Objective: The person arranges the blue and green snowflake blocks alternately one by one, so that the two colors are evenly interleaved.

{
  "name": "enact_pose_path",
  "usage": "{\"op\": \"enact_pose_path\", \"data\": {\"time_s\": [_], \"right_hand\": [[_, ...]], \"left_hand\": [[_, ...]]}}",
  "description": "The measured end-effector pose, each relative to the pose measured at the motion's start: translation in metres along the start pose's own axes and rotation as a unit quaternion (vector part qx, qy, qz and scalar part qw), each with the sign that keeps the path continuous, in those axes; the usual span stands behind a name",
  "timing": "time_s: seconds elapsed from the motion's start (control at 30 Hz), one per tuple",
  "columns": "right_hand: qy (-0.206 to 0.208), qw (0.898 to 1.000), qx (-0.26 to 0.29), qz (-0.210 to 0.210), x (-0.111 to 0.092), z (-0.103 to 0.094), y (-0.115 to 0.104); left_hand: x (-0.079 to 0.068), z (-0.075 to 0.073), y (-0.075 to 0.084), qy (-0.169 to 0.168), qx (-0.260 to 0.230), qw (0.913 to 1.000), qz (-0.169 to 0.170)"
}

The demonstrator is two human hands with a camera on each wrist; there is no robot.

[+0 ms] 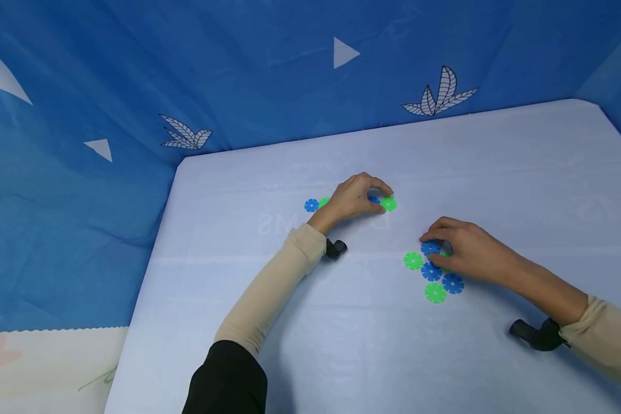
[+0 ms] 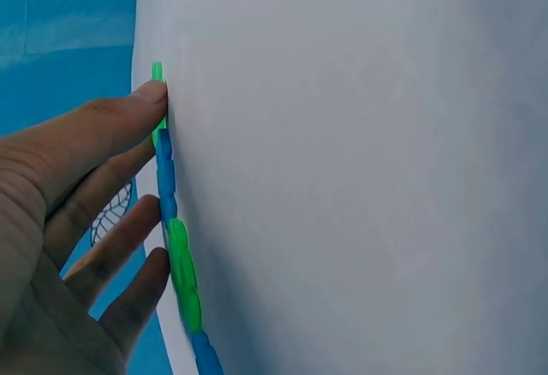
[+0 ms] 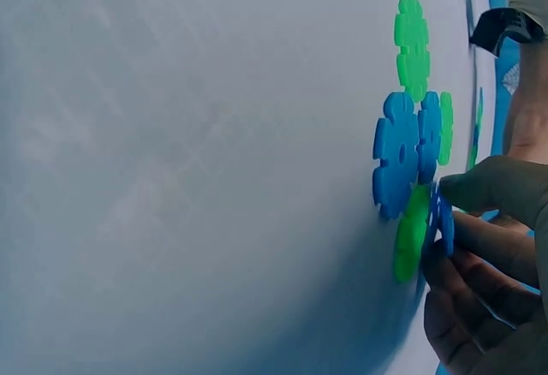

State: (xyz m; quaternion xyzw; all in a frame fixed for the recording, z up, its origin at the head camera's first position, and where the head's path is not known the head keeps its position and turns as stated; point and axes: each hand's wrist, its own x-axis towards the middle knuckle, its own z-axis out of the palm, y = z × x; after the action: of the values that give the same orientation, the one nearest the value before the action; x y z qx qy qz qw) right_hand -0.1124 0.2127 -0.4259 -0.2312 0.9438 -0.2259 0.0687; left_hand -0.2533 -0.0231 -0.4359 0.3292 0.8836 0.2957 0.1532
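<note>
At the right end of a short row of snowflake discs, my left hand (image 1: 349, 199) pinches a green snowflake disc (image 1: 389, 204) between thumb and forefinger. A blue disc (image 2: 165, 174) and a green disc (image 2: 183, 276) follow it along the row in the left wrist view. Part of that row hides behind the hand in the head view. My right hand (image 1: 471, 248) holds a blue snowflake disc (image 1: 430, 247) by its edges, over a loose cluster. In the right wrist view this blue disc (image 3: 446, 223) is tilted between thumb and fingers, close to a green disc (image 3: 413, 236).
The cluster by the right hand has two more blue discs, one blue disc (image 1: 452, 283) nearest the wrist, plus a green disc (image 1: 413, 261) and another green disc (image 1: 436, 292). A blue disc (image 1: 311, 205) ends the row at left. Blue curtain (image 1: 290, 75) borders the white table (image 1: 372, 356).
</note>
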Motion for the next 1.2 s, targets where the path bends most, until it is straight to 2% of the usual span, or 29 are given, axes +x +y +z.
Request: {"op": "enact_pose_path", "data": {"time_s": [0.13,0.27,0.77,1.2], "right_hand": [[0.004,1.0,-0.024,0.014,0.004,0.0,-0.003],[0.01,0.999,-0.043,0.01,0.009,0.001,-0.007],[0.054,0.998,-0.025,0.018,0.04,0.0,0.004],[0.057,0.997,-0.026,0.046,0.067,0.001,0.006]], "left_hand": [[0.0,0.0,0.0,0.001,0.0,1.0,0.0],[0.001,0.001,0.0,0.001,0.001,1.0,-0.002],[0.002,0.001,0.0,0.001,0.008,1.0,0.002],[0.0,0.0,0.0,0.002,0.008,1.0,-0.002]]}}
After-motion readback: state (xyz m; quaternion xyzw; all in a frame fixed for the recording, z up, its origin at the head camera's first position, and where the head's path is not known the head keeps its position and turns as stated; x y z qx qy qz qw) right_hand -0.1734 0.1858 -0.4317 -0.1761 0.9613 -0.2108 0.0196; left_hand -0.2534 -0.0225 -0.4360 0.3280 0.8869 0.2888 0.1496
